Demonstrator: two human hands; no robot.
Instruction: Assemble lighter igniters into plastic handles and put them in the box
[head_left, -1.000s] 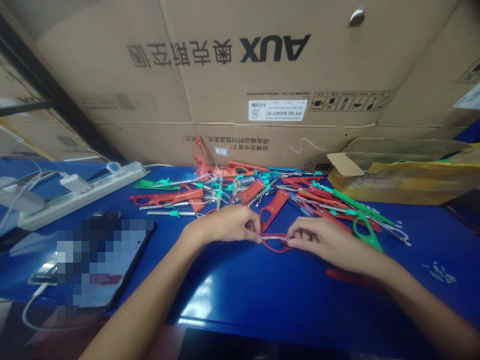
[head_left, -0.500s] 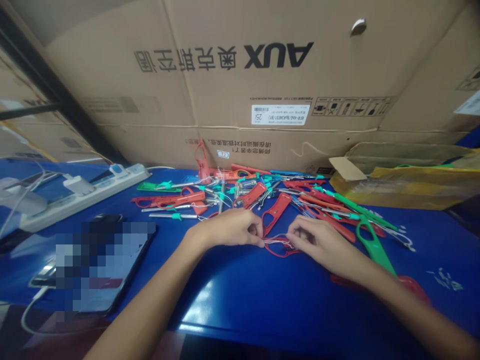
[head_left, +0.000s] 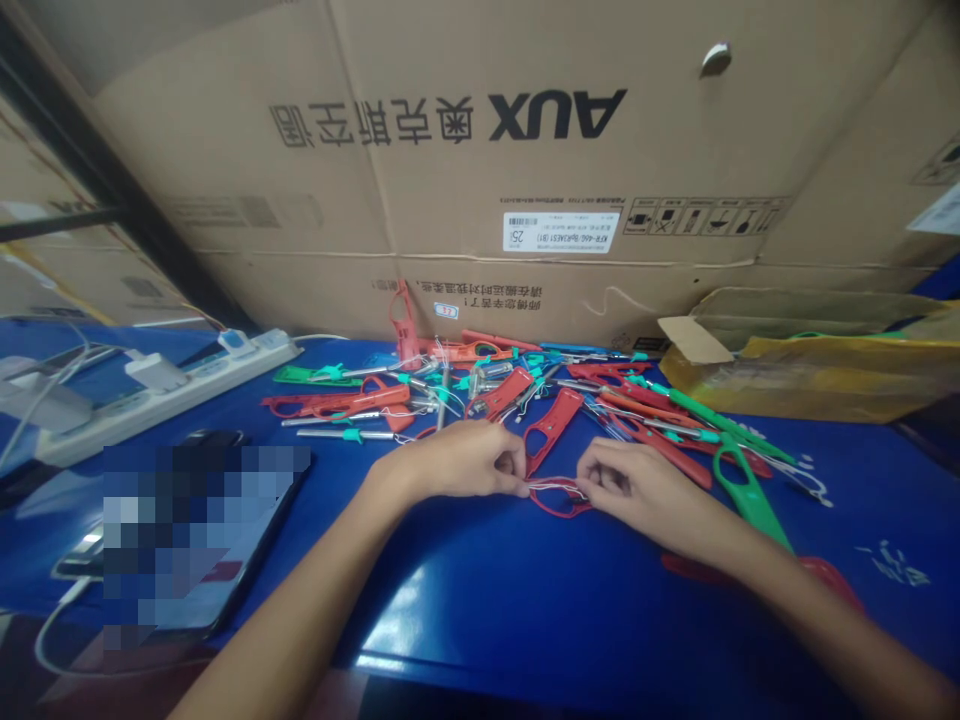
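Observation:
My left hand [head_left: 457, 462] and my right hand [head_left: 637, 487] face each other over the blue table [head_left: 525, 590], fingers pinched. Between them they hold a thin white wire [head_left: 551, 485] stretched across a red plastic loop piece [head_left: 559, 502] that lies on the table. Just behind the hands lies a heap of red, orange and green plastic handles with metal pins [head_left: 525, 395]. A green handle [head_left: 746, 495] rests right of my right wrist.
A big cardboard box marked AUX [head_left: 525, 160] walls off the back. A white power strip [head_left: 165, 385] and a dark tablet [head_left: 195, 530] with cables lie at the left. An open carton with a yellow bag [head_left: 817, 365] stands at the right.
The hands have stayed pinched on the wire and loop piece, shifting only slightly. The view has tilted a little, bringing the green handle into sight beside my right wrist.

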